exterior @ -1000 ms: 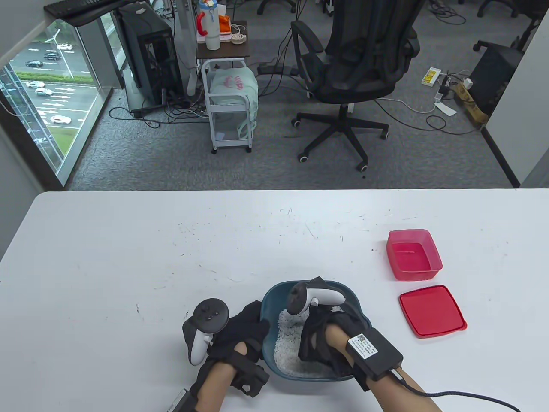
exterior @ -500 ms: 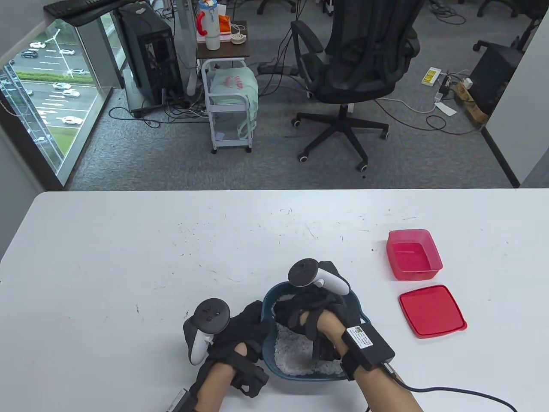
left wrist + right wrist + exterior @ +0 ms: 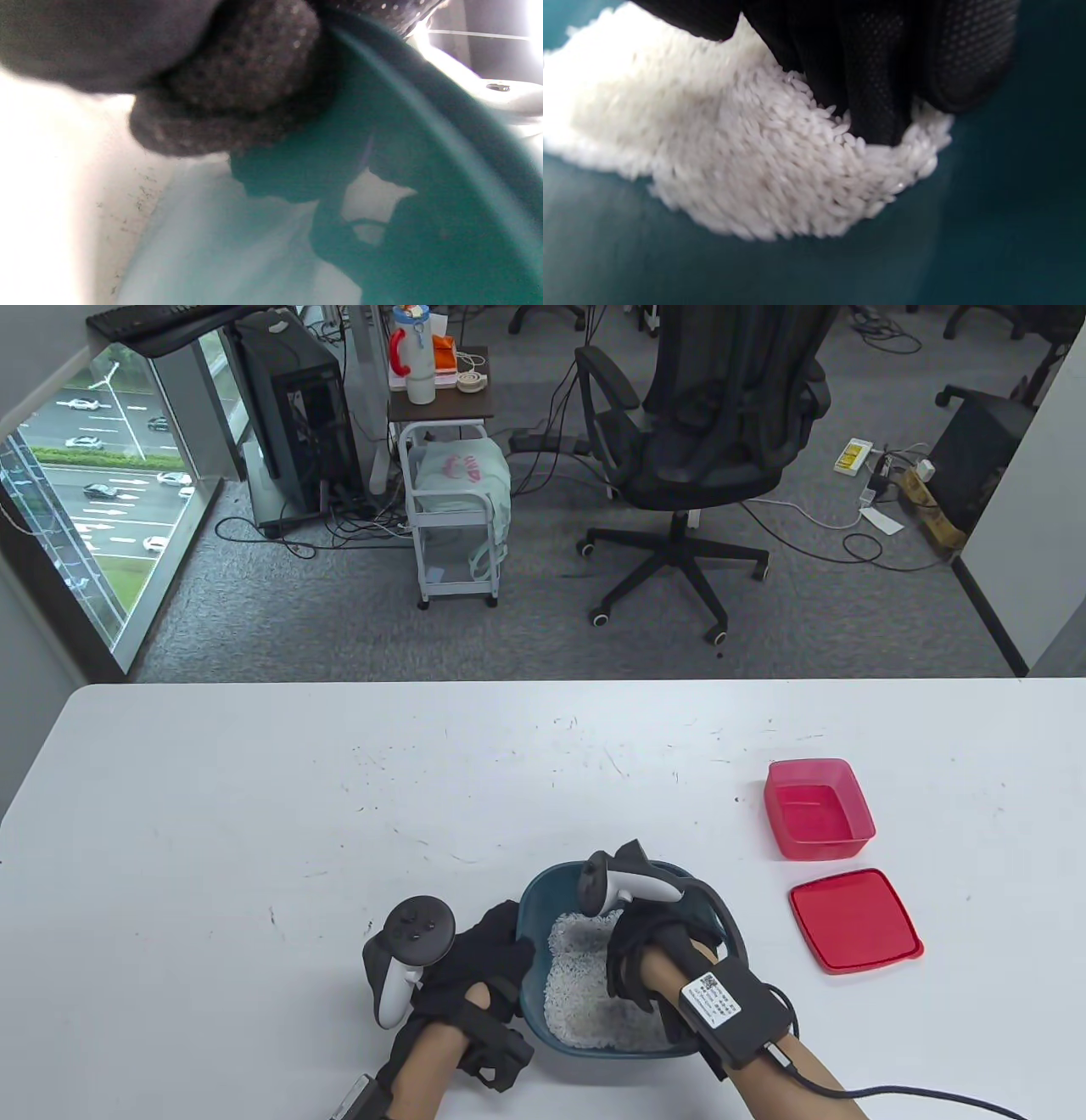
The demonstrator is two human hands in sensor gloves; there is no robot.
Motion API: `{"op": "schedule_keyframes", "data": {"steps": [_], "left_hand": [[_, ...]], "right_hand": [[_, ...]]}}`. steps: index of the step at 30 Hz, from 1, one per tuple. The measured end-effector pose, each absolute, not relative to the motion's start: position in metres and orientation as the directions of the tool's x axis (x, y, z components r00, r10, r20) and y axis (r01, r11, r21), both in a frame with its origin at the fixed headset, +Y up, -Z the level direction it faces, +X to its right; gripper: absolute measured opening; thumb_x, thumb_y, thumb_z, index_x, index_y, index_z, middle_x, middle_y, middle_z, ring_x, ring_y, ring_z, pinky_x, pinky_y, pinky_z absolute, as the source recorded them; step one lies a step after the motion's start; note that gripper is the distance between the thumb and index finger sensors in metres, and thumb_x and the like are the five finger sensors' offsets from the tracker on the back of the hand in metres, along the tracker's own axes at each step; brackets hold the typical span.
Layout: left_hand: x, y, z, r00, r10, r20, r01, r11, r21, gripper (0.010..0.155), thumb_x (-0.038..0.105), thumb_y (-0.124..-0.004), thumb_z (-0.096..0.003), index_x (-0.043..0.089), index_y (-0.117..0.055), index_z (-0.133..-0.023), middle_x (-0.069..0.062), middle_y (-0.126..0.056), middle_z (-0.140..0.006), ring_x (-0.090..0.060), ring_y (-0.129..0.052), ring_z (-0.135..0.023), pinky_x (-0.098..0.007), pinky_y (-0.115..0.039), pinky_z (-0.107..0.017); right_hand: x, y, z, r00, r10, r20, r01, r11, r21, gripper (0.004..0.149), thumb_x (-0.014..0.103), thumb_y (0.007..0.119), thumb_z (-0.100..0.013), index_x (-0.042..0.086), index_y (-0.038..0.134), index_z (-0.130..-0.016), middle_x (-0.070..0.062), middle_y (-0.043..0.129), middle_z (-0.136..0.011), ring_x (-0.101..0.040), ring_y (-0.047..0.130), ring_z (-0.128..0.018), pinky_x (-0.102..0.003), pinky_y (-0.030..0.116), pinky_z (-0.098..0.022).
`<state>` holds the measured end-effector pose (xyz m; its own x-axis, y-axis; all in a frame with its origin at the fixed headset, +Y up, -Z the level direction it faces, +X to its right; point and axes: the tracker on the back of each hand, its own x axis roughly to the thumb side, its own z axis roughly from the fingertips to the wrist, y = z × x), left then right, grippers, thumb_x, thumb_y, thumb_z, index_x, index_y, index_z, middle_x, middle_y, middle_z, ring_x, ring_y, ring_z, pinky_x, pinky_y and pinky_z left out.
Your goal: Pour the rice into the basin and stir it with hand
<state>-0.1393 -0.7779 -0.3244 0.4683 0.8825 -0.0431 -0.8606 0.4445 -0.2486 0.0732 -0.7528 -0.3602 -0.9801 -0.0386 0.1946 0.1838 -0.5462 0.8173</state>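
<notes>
This is an office, shown by the grey carpet [image 3: 254, 585] strewn with cables beyond the white table [image 3: 254, 814], a black swivel chair [image 3: 721, 432] at one o'clock, a computer tower [image 3: 297, 415] and small trolley [image 3: 454, 517] at eleven, and a street-facing window [image 3: 93, 509] at ten.

The person is wearing black mesh sensor gloves on both hands. The left hand [image 3: 475, 963] is carrying a tracker [image 3: 407, 959] with a black round head and a white grip strapped to its back; the right hand [image 3: 649, 954] is wearing a matching white-and-black tracker [image 3: 619, 886]. A black box [image 3: 731, 1003] with a white coded label is sitting on the right wrist, trailing a black cable [image 3: 891, 1090]. Black straps are wrapping the left wrist.
</notes>
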Motion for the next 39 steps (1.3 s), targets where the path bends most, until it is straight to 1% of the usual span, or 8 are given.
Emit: {"op": "schedule_keyframes", "data": {"steps": [3,7,13,18,21,27,31,39], "left_hand": [[-0.139,-0.778,-0.324,0.468,0.883,-0.045,-0.862,0.444,-0.244,0.066,0.027,-0.086,-0.0465,-0.003,-0.066,-0.102,-0.032,-0.083,-0.091,-0.015,-0.11,-0.01,-0.026,-0.099,0.001],[-0.139,-0.778,-0.324,0.469,0.882,-0.045,-0.862,0.446,-0.241,0.066,0.027,-0.086,-0.0465,-0.003,-0.066,-0.102,-0.032,-0.083,-0.09,-0.015,-0.11,-0.01,-0.026,-0.099,0.001],[-0.139,-0.778,-0.324,0.467,0.883,-0.039,-0.86,0.444,-0.251,0.066,0.027,-0.086,-0.0467,-0.003,-0.065,-0.102,-0.032,-0.082,-0.091,-0.015,-0.11,-0.01,-0.026,-0.099,0.0],[-0.139,-0.778,-0.324,0.469,0.883,-0.033,-0.856,0.445,-0.262,0.066,0.027,-0.085,-0.0471,-0.002,-0.065,-0.103,-0.032,-0.082,-0.092,-0.015,-0.11,-0.011,-0.026,-0.099,0.0],[-0.139,-0.778,-0.324,0.469,0.883,-0.03,-0.855,0.445,-0.265,0.067,0.028,-0.085,-0.0467,-0.003,-0.064,-0.103,-0.032,-0.082,-0.092,-0.015,-0.11,-0.011,-0.027,-0.099,0.0],[-0.139,-0.778,-0.324,0.47,0.882,-0.031,-0.856,0.446,-0.262,0.067,0.028,-0.085,-0.0467,-0.002,-0.065,-0.102,-0.032,-0.082,-0.092,-0.015,-0.11,-0.011,-0.026,-0.099,0.0],[-0.139,-0.778,-0.324,0.471,0.882,-0.035,-0.857,0.447,-0.257,0.066,0.028,-0.085,-0.0467,-0.002,-0.065,-0.102,-0.032,-0.082,-0.091,-0.015,-0.11,-0.01,-0.026,-0.099,0.0],[-0.138,-0.778,-0.324,0.472,0.881,-0.041,-0.857,0.448,-0.253,0.066,0.027,-0.086,-0.0466,-0.003,-0.066,-0.102,-0.032,-0.083,-0.091,-0.015,-0.11,-0.01,-0.026,-0.1,0.0]], "right_hand": [[0.065,-0.757,-0.353,-0.97,0.036,0.24,0.193,-0.485,0.853,0.062,0.037,0.078,-0.033,-0.013,0.091,-0.066,-0.033,0.107,-0.047,-0.045,0.11,-0.024,-0.057,0.087,-0.015],[0.052,-0.759,-0.349,-0.919,0.31,0.245,0.103,-0.41,0.906,0.062,0.037,0.078,-0.033,-0.011,0.089,-0.07,-0.034,0.105,-0.05,-0.047,0.108,-0.026,-0.057,0.086,-0.018],[0.043,-0.757,-0.361,-0.773,0.631,0.07,-0.129,-0.264,0.956,0.069,0.036,0.075,-0.036,-0.008,0.065,-0.088,-0.034,0.08,-0.084,-0.053,0.092,-0.065,-0.063,0.077,-0.043],[0.041,-0.747,-0.381,-0.81,0.582,0.076,-0.214,-0.415,0.884,0.073,0.035,0.074,-0.038,-0.005,0.049,-0.093,-0.032,0.062,-0.093,-0.052,0.077,-0.078,-0.065,0.067,-0.052],[0.045,-0.74,-0.391,-0.878,0.47,0.092,-0.21,-0.551,0.808,0.068,0.035,0.072,-0.039,0.0,0.053,-0.094,-0.03,0.061,-0.094,-0.052,0.074,-0.08,-0.066,0.064,-0.052],[0.06,-0.74,-0.389,-0.986,0.048,0.157,0.081,-0.689,0.72,0.065,0.036,0.072,-0.039,0.002,0.062,-0.094,-0.03,0.074,-0.089,-0.051,0.084,-0.073,-0.064,0.069,-0.05],[0.068,-0.745,-0.379,-0.973,-0.115,0.201,0.227,-0.647,0.728,0.063,0.036,0.074,-0.037,-0.001,0.074,-0.088,-0.032,0.083,-0.082,-0.048,0.093,-0.063,-0.062,0.076,-0.043],[0.065,-0.759,-0.35,-0.961,0.069,0.268,0.209,-0.456,0.865,0.063,0.037,0.077,-0.032,-0.013,0.088,-0.07,-0.035,0.104,-0.054,-0.048,0.109,-0.032,-0.061,0.087,-0.022]]}}
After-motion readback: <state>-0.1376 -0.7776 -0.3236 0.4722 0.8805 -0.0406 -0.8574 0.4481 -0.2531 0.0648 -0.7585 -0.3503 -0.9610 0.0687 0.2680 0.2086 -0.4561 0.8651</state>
